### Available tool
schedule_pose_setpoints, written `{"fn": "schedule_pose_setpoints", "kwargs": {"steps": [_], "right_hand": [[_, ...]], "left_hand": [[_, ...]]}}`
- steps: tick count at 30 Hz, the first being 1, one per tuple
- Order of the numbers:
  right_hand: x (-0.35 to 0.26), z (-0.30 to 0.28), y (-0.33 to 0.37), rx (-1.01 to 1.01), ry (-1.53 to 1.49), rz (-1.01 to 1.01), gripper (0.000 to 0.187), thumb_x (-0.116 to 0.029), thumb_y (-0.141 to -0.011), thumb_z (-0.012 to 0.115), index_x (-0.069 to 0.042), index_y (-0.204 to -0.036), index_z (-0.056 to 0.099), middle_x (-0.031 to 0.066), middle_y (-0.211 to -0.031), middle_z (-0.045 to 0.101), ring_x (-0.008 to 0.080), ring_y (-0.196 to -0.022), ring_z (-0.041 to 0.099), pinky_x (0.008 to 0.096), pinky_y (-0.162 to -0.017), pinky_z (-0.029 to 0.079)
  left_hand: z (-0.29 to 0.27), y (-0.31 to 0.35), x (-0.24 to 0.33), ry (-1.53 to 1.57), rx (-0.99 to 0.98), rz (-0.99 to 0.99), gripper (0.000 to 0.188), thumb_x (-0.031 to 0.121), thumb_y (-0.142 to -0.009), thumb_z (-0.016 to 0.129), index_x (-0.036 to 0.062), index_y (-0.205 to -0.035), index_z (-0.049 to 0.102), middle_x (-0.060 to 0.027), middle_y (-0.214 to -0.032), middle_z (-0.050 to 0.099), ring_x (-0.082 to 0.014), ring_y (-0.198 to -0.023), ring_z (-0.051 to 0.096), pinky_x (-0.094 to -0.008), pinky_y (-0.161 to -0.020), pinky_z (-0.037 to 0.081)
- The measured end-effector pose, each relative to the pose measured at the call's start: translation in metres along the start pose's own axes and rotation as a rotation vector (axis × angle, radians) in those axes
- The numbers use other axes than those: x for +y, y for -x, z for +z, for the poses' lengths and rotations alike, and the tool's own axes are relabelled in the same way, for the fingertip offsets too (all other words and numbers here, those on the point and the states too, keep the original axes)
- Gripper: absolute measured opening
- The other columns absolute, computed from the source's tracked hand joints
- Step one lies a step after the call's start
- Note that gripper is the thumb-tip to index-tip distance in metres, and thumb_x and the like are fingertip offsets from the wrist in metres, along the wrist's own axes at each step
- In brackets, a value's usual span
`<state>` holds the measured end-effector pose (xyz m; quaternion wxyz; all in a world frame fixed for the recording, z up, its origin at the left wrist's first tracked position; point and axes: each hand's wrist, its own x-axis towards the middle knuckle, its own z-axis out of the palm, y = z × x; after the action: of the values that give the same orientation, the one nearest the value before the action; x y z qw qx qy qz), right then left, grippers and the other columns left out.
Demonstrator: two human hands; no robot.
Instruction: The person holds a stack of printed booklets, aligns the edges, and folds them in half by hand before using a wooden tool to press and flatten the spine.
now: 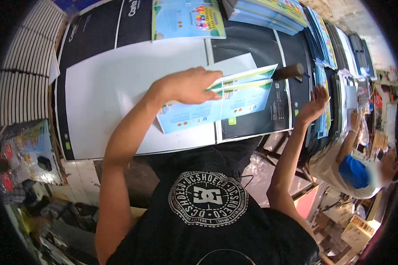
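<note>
A large white sheet lay on the black board. Partly above it, my left hand grasped the folded blue printed covers near their crease. A dark cylinder sat beside them. My right hand, fingers bent, was at a blue printed stack; I couldn't tell whether it gripped anything.

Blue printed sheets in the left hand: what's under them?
Around the blue printed sheets, a white sheet shows leftward, a black surface rightward; whatever lies directly beneath is covered.
</note>
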<state>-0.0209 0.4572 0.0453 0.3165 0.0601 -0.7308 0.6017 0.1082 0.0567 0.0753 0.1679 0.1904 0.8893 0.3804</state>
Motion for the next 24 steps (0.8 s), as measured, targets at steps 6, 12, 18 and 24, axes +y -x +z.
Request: {"fn": "schedule_pose_setpoints", "kwargs": {"steps": [6, 12, 18, 24], "right_hand": [[-0.045, -0.037, 0.049, 0.107, 0.109, 0.061, 0.032, -0.027, -0.103, 0.058, 0.001, -0.117, 0.064, 0.0092, -0.116, 0.067, 0.0164, -0.108, 0.060, 0.0314, -0.091, 0.048], [-0.117, -0.002, 0.120, -0.444, -0.321, 0.286, 0.136, -0.062, -0.060, 0.091, -0.002, -0.158, 0.018, 0.0168, -0.158, 0.031, 0.0312, -0.142, 0.037, 0.0444, -0.113, 0.037], [-0.162, 0.064, 0.090, -0.384, -0.546, 0.031, 0.160, -0.044, -0.057, 0.100, -0.006, -0.160, -0.016, 0.0258, -0.155, 0.034, 0.0353, -0.136, 0.049, 0.0471, -0.112, 0.040], [-0.130, 0.054, 0.101, -0.721, -0.499, -0.093, 0.116, -0.028, -0.067, 0.096, 0.000, -0.156, 0.028, 0.0228, -0.136, 0.062, 0.0317, -0.126, 0.062, 0.0433, -0.108, 0.047]], "left_hand": [[0.013, -0.005, 0.036, -0.088, -0.023, -0.021, 0.040, 0.033, -0.092, 0.071, 0.0028, -0.116, 0.061, -0.0275, -0.094, 0.069, -0.0478, -0.090, 0.066, -0.0507, -0.079, 0.050], [-0.005, 0.028, 0.104, 0.237, 0.412, 0.002, 0.026, 0.011, -0.089, 0.077, -0.0057, -0.107, 0.068, -0.0189, -0.086, 0.074, -0.0164, -0.079, 0.073, -0.0319, -0.067, 0.053], [0.031, 0.037, 0.130, 0.685, 0.481, 0.184, 0.033, 0.006, -0.089, 0.074, -0.0052, -0.120, 0.066, -0.0106, -0.108, 0.072, -0.0137, -0.098, 0.066, -0.0297, -0.088, 0.051], [0.081, 0.042, 0.097, 0.878, 0.712, 0.210, 0.071, 0.007, -0.086, 0.072, -0.0086, -0.146, 0.039, -0.0225, -0.140, 0.055, -0.0338, -0.130, 0.055, -0.0462, -0.111, 0.043]]}}
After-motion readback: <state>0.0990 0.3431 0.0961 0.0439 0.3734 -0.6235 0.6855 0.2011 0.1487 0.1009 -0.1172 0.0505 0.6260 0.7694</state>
